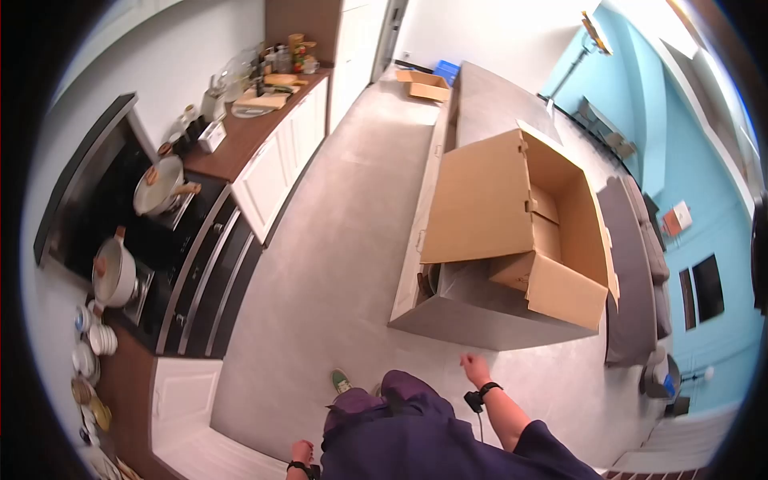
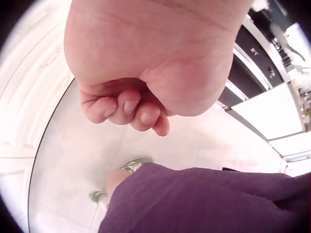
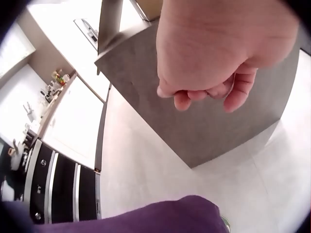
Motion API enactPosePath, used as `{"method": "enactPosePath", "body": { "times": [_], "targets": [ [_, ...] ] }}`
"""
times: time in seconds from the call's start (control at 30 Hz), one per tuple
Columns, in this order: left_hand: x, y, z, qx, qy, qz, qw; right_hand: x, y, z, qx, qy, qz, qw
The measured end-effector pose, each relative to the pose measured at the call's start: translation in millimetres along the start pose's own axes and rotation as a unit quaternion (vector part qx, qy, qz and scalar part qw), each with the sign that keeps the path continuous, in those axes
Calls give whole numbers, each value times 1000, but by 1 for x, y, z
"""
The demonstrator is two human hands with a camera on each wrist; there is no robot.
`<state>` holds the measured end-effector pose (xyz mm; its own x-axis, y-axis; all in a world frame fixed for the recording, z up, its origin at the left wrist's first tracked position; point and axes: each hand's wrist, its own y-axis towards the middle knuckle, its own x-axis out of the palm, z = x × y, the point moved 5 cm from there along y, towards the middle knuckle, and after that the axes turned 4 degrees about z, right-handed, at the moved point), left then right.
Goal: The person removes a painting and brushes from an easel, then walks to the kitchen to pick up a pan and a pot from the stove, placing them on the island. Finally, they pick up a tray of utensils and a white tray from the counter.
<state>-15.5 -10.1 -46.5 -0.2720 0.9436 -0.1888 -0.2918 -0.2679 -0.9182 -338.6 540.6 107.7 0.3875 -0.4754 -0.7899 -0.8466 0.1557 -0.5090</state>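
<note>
Both hands hang free with nothing in them. The left hand (image 1: pixel 302 450) is low beside the person's left thigh; in the left wrist view its fingers (image 2: pixel 129 109) curl loosely towards the palm over the floor. Farther forward, the right hand (image 1: pixel 475 368) swings near the end of a grey island (image 1: pixel 512 324), fingers loosely bent in the right wrist view, with the island's end panel (image 3: pixel 194 131) behind them. A large cardboard box (image 1: pixel 480 200) with its flaps raised stands on the island, nearest to the right hand.
Left of the aisle runs a counter with a black hob bearing a white pan (image 1: pixel 162 188) and a white pot (image 1: pixel 114 272). Stacked dishes (image 1: pixel 100 339) lie nearer. A smaller carton (image 1: pixel 424 86) sits on the far floor. A grey sofa (image 1: pixel 632 272) stands right of the island.
</note>
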Motion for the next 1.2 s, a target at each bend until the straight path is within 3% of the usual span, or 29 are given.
{"method": "enactPosePath", "body": {
  "times": [0.07,0.1,0.2,0.27,0.4,0.47,0.6,0.67,0.8,1.0,1.2],
  "targets": [
    [36,11,6,-46,8,-59,997,-61,-26,16,-79,51,235,967],
    [-99,13,56,-35,54,18,998,25,-21,-53,-67,136,206,967],
    [-27,49,89,-39,86,10,995,-83,-50,-46,8,205,279,938],
    [-22,67,132,-9,55,-10,998,-104,-51,-43,-13,234,336,912],
    [9,63,234,79,165,-1,983,-135,-38,-30,-5,297,376,878],
    [30,52,286,102,139,-6,985,-152,-22,-25,-67,215,403,887],
    [77,22,358,152,148,8,977,-162,25,10,-63,116,407,904],
    [105,6,380,151,133,-7,980,-180,42,-3,-122,-104,453,877],
    [129,2,379,155,135,-3,979,-179,58,29,-86,-84,444,888],
    [148,-18,335,63,172,30,983,-186,64,61,-53,-84,448,888],
    [159,-16,311,27,135,25,990,-190,89,30,-94,-82,451,884]
  ]
}}
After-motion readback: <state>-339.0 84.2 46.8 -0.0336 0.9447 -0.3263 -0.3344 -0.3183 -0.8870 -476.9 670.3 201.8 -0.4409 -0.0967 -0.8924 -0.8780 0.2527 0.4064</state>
